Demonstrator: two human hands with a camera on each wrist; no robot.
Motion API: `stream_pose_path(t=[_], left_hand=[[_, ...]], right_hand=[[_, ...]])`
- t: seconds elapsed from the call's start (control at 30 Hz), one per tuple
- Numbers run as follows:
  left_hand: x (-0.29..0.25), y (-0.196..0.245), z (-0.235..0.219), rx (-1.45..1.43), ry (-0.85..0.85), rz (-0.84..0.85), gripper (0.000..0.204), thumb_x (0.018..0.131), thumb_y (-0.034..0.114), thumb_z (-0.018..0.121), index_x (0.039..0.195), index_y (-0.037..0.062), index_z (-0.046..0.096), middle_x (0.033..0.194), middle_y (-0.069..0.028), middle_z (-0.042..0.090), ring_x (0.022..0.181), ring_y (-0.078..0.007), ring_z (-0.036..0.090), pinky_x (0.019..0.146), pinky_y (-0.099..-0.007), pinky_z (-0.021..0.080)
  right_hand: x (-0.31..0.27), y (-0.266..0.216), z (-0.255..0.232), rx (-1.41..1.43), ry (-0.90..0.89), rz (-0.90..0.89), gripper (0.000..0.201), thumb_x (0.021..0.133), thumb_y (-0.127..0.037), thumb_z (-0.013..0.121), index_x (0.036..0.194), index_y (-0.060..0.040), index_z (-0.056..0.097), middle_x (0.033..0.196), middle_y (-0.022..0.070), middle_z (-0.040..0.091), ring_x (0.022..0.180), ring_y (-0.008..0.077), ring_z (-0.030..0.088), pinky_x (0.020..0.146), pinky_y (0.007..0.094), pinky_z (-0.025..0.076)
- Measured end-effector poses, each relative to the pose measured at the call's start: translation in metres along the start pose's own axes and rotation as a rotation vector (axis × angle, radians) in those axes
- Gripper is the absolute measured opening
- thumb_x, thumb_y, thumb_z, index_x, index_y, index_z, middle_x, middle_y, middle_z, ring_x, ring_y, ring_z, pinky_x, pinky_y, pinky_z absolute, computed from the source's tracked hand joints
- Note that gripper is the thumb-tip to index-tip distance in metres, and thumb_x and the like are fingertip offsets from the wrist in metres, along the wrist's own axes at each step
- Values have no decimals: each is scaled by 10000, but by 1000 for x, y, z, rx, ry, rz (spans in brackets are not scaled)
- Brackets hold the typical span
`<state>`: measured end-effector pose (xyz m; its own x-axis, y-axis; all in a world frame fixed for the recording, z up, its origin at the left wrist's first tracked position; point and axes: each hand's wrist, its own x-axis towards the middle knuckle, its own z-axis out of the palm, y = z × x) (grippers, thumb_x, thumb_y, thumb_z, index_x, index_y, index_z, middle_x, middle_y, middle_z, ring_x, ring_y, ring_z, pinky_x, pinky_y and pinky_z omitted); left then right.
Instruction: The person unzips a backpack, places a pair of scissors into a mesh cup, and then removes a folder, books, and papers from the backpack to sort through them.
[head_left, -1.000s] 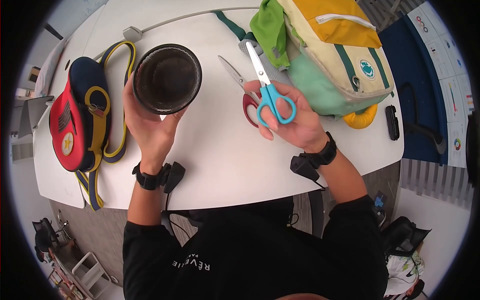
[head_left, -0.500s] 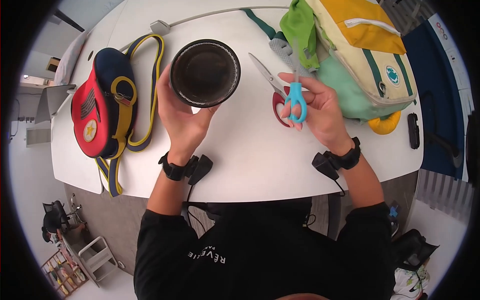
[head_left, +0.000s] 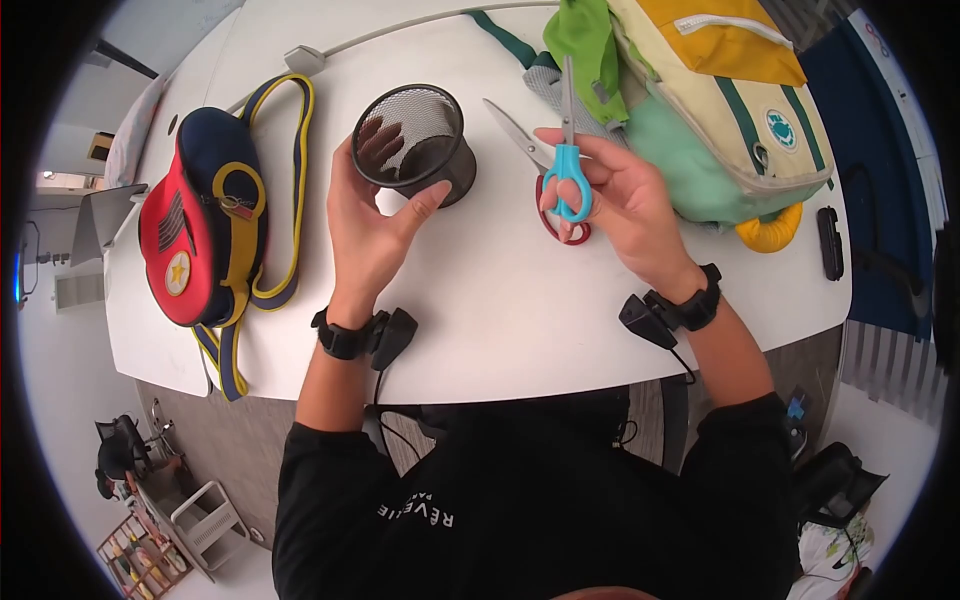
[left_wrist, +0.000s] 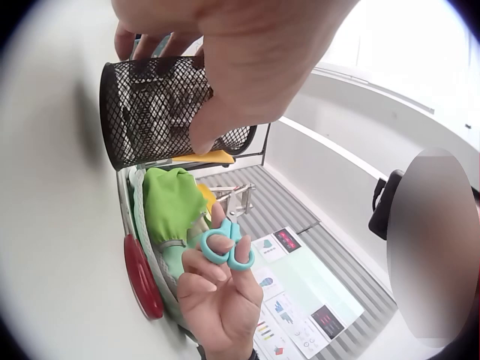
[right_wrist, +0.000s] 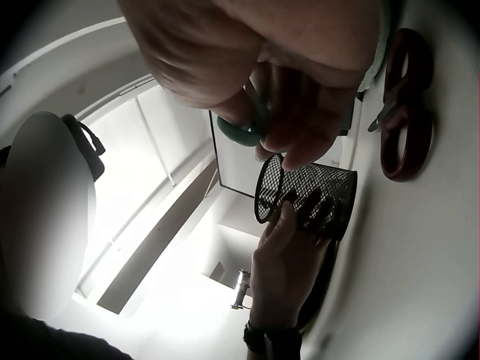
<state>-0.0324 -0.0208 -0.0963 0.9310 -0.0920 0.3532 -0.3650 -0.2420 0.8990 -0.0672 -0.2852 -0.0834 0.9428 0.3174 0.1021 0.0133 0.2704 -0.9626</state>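
Note:
A black mesh pen cup (head_left: pixel 425 115) is held in my left hand (head_left: pixel 370 235), fingers round its far side and thumb near the rim. Its mouth tilts toward me, and no contents show inside. In the left wrist view the cup (left_wrist: pixel 161 112) has its base close to the white table. My right hand (head_left: pixel 635 205) holds turquoise-handled scissors (head_left: pixel 567 165), fingers through the loops and blades pointing away from me. Red-handled scissors (head_left: pixel 515 125) lie on the table behind that hand, which partly covers their handles.
A cream, mint and yellow backpack (head_left: pixel 690 160) lies at the right with a green cloth piece (head_left: pixel 583 60) beside it. A red and navy bag (head_left: pixel 165 235) with a looped strap lies at the left. A small black object (head_left: pixel 829 243) sits near the table's right edge.
The pen cup has come down toward the table and tipped, so its mesh wall now shows. The turquoise scissors have turned in my right hand, from loops facing the camera to a narrower view.

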Motion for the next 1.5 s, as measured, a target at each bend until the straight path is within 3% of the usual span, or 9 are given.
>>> stream_pose_path(t=[0.47,0.73,0.87,0.93,1.0,1.07,1.17,1.27,1.5], left_hand=[[-2,-1,4,80,-74,-40,880,734,154,882,1417,-23,356,1365,-224,520,1299,-312,514,1098,-426,431],[0,-3,0,62,-46,-20,832,727,131,881,1382,-18,391,1331,-214,550,1273,-291,535,1075,-419,448],[-2,8,-2,13,-25,-45,706,780,171,855,1325,-35,458,1254,-190,603,1191,-260,591,1038,-400,469],[-1,12,-5,-353,10,-217,589,860,198,786,1298,-53,481,1219,-178,617,1143,-243,611,985,-385,500],[1,13,-8,-604,-35,-306,495,994,337,588,1271,-66,511,1146,-178,643,1043,-261,654,921,-397,532],[2,12,-12,-715,-65,-394,564,1009,444,503,1261,-61,524,1157,-196,637,1031,-292,658,935,-424,523],[5,9,-16,-896,-27,-550,617,999,497,479,1269,-56,528,1175,-189,640,1032,-311,655,953,-442,510],[7,18,-12,-1013,81,-599,623,980,509,508,1288,-31,540,1195,-163,645,1043,-309,651,959,-451,505],[11,6,-21,-1129,74,-685,584,975,507,525,1293,19,570,1256,-124,630,1111,-263,639,961,-390,528]], right_hand=[[-1,5,-2,253,-126,137,394,1010,-158,554,1375,-14,521,855,66,637,639,85,554,620,227,497],[-1,0,0,126,-66,66,467,968,-37,514,1434,-22,484,835,57,628,553,47,438,596,223,487],[-2,0,2,94,-20,58,530,915,35,500,1440,-37,485,816,51,627,595,66,517,583,208,465],[-2,-1,2,88,-30,54,532,916,29,496,1443,-38,481,829,53,622,623,78,550,580,204,458],[-1,1,3,110,-6,62,499,954,-26,524,1450,-36,470,860,55,618,627,78,553,579,203,456],[-2,2,4,117,-13,55,484,977,-74,538,1453,-33,461,874,54,617,625,79,553,580,204,456],[-1,6,5,139,-42,52,486,1007,-160,563,1459,-27,446,894,52,614,631,82,562,582,205,459],[-2,5,6,146,-71,60,505,1011,-203,583,1460,-20,439,900,54,619,651,84,583,588,204,466],[-2,2,5,14,-10,59,481,991,-216,622,1405,-4,500,890,75,665,655,83,593,577,192,436]])
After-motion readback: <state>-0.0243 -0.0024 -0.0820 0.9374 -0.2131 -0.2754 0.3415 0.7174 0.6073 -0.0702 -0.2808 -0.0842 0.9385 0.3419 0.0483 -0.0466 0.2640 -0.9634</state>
